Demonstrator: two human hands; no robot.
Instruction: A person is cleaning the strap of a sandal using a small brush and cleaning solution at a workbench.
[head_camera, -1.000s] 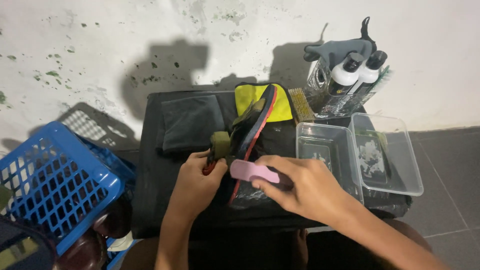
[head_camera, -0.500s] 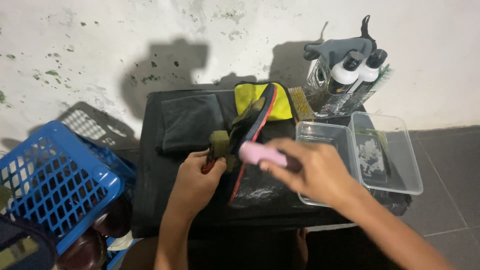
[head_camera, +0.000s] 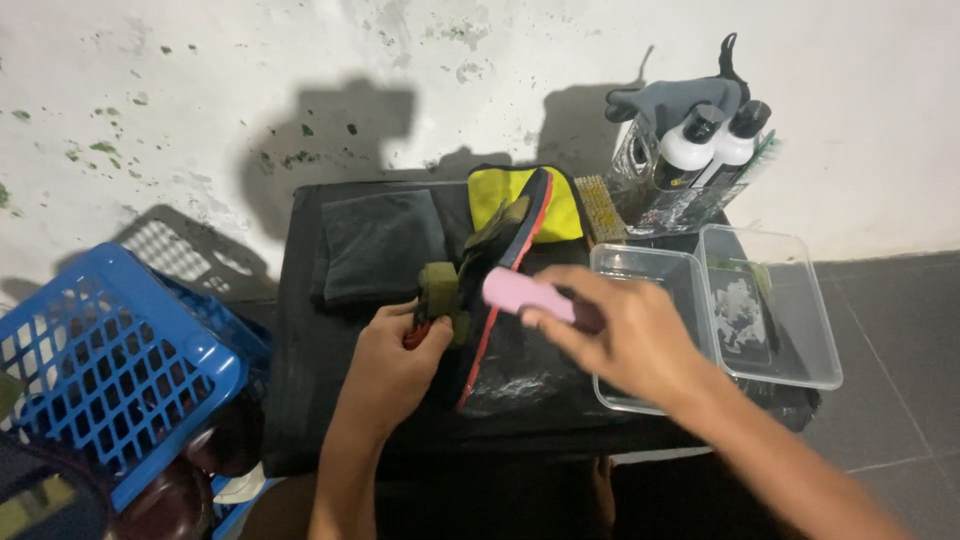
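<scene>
A sandal (head_camera: 505, 245) with a black and red sole and olive straps stands on its edge on a small black-covered table (head_camera: 330, 360). My left hand (head_camera: 392, 362) grips its olive strap near the heel. My right hand (head_camera: 620, 335) holds a pink brush (head_camera: 515, 292) against the sole's side, just right of the sandal. The brush's far end is hidden in my fingers.
A dark folded cloth (head_camera: 380, 245) and a yellow cloth (head_camera: 500, 195) lie at the table's back. Two clear plastic tubs (head_camera: 790, 300) sit to the right, with white bottles (head_camera: 700, 150) and a grey glove behind. A blue basket (head_camera: 110, 370) stands at left.
My right hand has moved the pink brush up and to the right along the sandal's sole, then slightly back. My left hand has stayed on the strap.
</scene>
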